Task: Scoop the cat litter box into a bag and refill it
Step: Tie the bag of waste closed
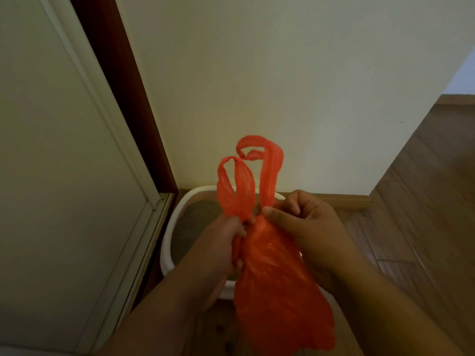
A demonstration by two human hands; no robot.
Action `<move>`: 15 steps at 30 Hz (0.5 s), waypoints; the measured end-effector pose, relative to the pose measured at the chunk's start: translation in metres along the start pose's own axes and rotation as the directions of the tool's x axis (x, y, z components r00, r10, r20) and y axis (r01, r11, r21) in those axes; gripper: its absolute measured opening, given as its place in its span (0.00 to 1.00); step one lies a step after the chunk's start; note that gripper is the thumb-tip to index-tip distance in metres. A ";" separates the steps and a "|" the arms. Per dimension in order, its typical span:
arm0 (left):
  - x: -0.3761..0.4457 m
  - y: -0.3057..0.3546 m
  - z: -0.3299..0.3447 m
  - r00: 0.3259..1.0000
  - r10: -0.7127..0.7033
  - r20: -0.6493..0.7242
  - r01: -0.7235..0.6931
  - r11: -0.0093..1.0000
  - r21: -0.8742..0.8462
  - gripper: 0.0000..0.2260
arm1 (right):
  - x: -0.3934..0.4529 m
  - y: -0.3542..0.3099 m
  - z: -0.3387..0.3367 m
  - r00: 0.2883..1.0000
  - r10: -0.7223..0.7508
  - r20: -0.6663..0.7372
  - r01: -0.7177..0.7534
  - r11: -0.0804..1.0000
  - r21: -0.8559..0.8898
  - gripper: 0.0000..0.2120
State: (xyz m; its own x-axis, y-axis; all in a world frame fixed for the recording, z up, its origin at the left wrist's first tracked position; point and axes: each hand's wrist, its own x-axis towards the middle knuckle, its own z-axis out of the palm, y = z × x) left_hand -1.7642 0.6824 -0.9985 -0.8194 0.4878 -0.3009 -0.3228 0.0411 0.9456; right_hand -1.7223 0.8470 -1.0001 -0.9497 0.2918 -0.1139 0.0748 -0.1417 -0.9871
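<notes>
1. Fingers of the left hand point(226, 242) curl tight round the gathered neck of an orange plastic bag point(277, 286), with one looped handle point(235, 187) standing up just above them.
2. The right hand point(305, 227) pinches the bag's neck from the other side, thumb pressed toward the curled fingers; the second handle point(270, 165) rises above that pinch and flops over at its top.
3. The two hands sit close together, nearly touching at the bag's neck, and the bag's body hangs down below the fingers, crumpled and slack.
4. Beneath the fingers, a white litter box point(167, 242) rests on the floor, pushed into the corner against the wall; the hands and the bag cover most of it.
5. Grey-brown litter point(190, 227) shows in the box to the left of the left hand's fingers.
6. A pale door point(64, 150) with a dark wooden frame point(123, 86) stands to the left of the hands.
7. Wooden floor point(424, 188) stretches to the right of the right hand, with a wooden baseboard point(341, 200) running along the wall just past its knuckles.
</notes>
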 end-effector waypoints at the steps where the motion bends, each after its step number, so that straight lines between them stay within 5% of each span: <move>1: 0.000 0.001 0.000 1.000 0.004 -0.021 -0.005 0.998 -0.064 0.14 | 0.001 0.000 -0.001 0.999 -0.022 -0.024 0.022 1.000 0.004 0.14; 4: 0.007 -0.001 -0.004 0.993 -0.006 -0.117 -0.016 0.983 -0.185 0.18 | 0.002 -0.001 -0.004 0.997 -0.043 -0.060 0.042 0.999 -0.017 0.07; 7: 0.011 0.001 -0.006 0.988 0.019 -0.154 -0.045 0.985 -0.164 0.13 | 0.003 0.002 -0.001 0.997 -0.038 -0.064 0.032 0.995 -0.094 0.11; 12: 0.009 0.000 -0.008 0.964 0.246 -0.100 -0.215 0.944 0.252 0.12 | 0.000 0.000 0.005 0.995 0.055 0.083 -0.040 0.983 -0.178 0.10; 15: 0.008 0.002 -0.010 0.930 0.352 -0.106 -0.300 0.894 0.332 0.19 | -0.004 -0.003 0.005 0.965 0.130 0.226 -0.086 0.977 -0.194 0.09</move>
State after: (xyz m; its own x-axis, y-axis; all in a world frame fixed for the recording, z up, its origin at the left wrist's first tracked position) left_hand -1.7763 0.6771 -0.9998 -0.9259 0.3757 0.0394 0.1145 0.1796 0.9771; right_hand -1.7200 0.8419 -0.9962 -0.9758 0.0498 -0.2128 0.2140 0.0201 -0.9766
